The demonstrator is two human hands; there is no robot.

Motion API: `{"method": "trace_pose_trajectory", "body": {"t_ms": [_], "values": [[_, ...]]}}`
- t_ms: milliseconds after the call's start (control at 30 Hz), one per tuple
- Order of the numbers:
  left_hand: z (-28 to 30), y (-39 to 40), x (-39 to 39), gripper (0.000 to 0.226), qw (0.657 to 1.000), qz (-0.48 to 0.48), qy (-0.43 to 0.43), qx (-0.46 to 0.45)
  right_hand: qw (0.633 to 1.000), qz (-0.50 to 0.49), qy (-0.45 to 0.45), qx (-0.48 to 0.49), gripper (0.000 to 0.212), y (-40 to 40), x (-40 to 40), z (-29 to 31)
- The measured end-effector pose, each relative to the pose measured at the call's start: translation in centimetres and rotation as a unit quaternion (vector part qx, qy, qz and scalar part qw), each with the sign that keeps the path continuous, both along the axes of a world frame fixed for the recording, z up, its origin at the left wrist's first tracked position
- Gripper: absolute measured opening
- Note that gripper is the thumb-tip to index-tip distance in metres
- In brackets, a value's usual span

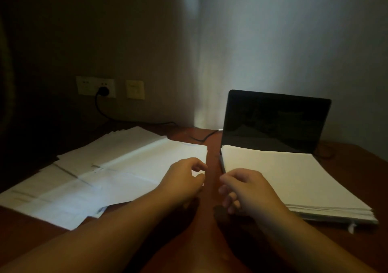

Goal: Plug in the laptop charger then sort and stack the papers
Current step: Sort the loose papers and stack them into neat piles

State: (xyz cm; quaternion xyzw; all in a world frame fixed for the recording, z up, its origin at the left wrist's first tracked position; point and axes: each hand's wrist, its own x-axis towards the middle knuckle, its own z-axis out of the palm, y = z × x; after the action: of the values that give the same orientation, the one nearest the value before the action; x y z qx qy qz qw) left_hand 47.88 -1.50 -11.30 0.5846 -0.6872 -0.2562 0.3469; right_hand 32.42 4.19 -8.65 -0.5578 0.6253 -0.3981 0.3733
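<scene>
- Our left hand hovered by the loose papers, grip loosely curled, holding nothing.
- Right hand too, beside the stack on the laptop.

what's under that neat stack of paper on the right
The stack lies on the open laptop, covering its keyboard half; only a thin dark edge shows at the stack's left. The keyboard itself cannot be seen.

No text, label or number is legible anywhere
</scene>
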Motion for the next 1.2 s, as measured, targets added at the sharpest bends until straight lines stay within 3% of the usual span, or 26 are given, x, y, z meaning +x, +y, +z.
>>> {"method": "trace_pose_trajectory", "body": {"t_ms": [167,267,367,467,533,600,667,967,1200], "values": [[-0.1,-1.4,4.6,0.028,0.987,0.021,-0.153,-0.035,0.992,0.087,0.069,-0.058,0.008,-4.1,4.0,0.6],[-0.4,-2.3,7.2,0.031,0.974,0.028,-0.225,-0.031,0.972,0.128,0.166,-0.104,0.010,-6.8,5.6,0.2],[-0.5,-3.0,9.1,0.034,0.966,0.013,-0.259,-0.019,0.927,0.191,0.297,-0.129,0.031,-9.1,6.7,-0.4],[-0.2,-3.8,10.2,0.046,0.954,-0.010,-0.299,-0.002,0.858,0.276,0.410,-0.138,0.050,-11.0,7.5,-0.7],[-0.1,-4.3,10.5,0.053,0.945,-0.016,-0.325,-0.002,0.815,0.318,0.466,-0.130,0.065,-12.1,7.8,-0.8],[-0.3,-4.6,10.6,0.054,0.942,-0.008,-0.335,-0.012,0.796,0.345,0.488,-0.099,0.079,-12.8,8.1,-0.8],[-0.9,-4.7,10.7,0.050,0.945,0.011,-0.324,-0.033,0.797,0.348,0.485,-0.092,0.081,-13.3,8.1,-1.2],[-1.5,-4.3,11.4,0.040,0.954,0.002,-0.289,-0.079,0.850,0.294,0.409,-0.153,0.053,-13.5,6.6,-3.3],[-1.3,-3.6,11.5,0.040,0.947,-0.026,-0.303,-0.103,0.846,0.284,0.408,-0.191,0.042,-13.1,6.5,-3.4]]}}
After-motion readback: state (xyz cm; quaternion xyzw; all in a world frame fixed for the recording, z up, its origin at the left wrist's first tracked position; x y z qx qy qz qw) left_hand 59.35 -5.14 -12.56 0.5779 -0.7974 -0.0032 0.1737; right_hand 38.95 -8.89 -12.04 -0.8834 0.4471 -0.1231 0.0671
